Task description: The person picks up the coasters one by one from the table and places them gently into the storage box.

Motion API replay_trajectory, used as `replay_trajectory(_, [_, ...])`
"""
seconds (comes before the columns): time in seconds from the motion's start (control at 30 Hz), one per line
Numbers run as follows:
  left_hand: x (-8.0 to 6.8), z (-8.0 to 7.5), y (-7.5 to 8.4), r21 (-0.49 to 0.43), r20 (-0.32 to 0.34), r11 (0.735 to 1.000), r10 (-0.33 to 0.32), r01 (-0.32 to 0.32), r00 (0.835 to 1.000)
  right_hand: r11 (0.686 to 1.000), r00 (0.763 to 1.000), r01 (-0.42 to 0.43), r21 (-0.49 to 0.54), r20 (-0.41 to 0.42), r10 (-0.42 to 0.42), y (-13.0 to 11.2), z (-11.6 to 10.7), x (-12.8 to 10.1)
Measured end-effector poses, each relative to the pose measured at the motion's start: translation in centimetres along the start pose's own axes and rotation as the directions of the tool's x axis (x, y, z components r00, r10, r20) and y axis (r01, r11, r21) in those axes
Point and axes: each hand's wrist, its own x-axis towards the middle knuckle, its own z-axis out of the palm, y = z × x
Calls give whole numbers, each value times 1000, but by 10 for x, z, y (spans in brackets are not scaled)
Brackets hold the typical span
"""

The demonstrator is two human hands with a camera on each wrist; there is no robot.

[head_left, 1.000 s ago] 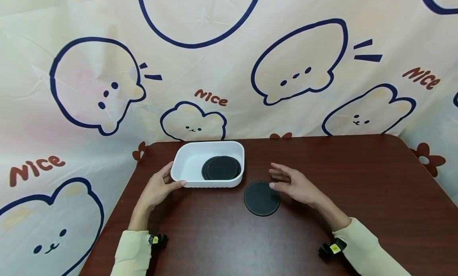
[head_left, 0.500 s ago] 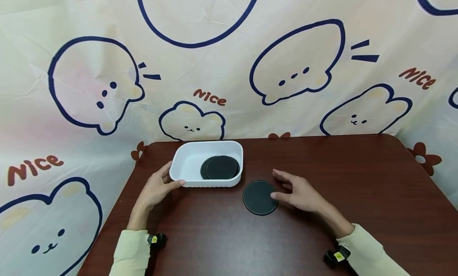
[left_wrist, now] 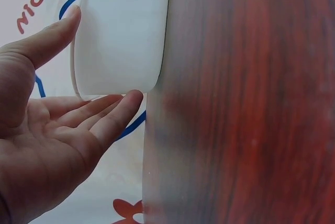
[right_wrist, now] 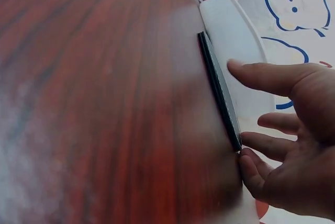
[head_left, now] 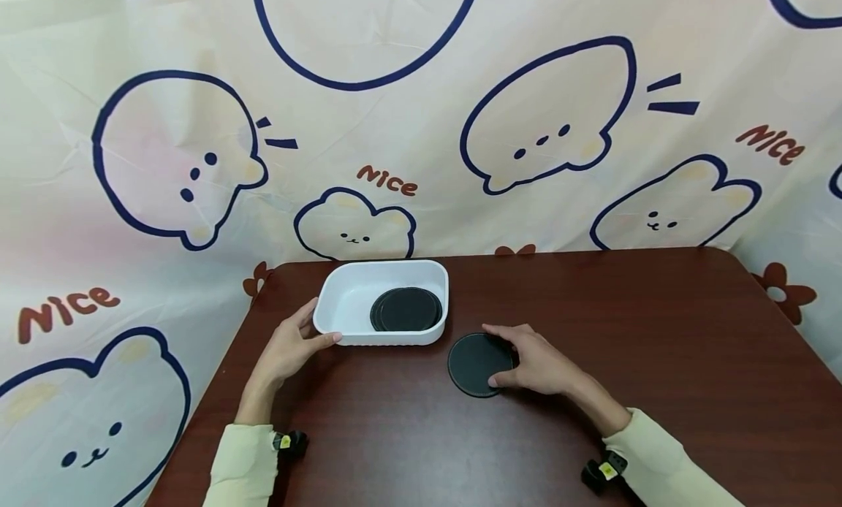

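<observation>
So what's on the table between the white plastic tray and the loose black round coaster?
Nothing: the head view shows only bare brown wooden table between white plastic tray and coaster.

The right hand (head_left: 536,364) covers the right edge of the loose black coaster (head_left: 479,364), so its grip there cannot be judged. In the white tray (head_left: 342,302), the stacked coasters (head_left: 406,309) overlap; their number is unclear. Both wrist views blur the table (left_wrist: 251,98).
</observation>
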Motion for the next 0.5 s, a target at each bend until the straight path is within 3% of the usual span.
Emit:
replay_trajectory(0.27, [1, 0, 0, 4, -3, 1000, 6, -6, 1000, 980, 998, -17, 199, -51, 28, 2, -4, 1])
replay_trajectory(0.5, [2, 0, 0, 4, 6, 1000, 4, -4, 1000, 997, 999, -27, 73, -14, 28, 2, 1, 6])
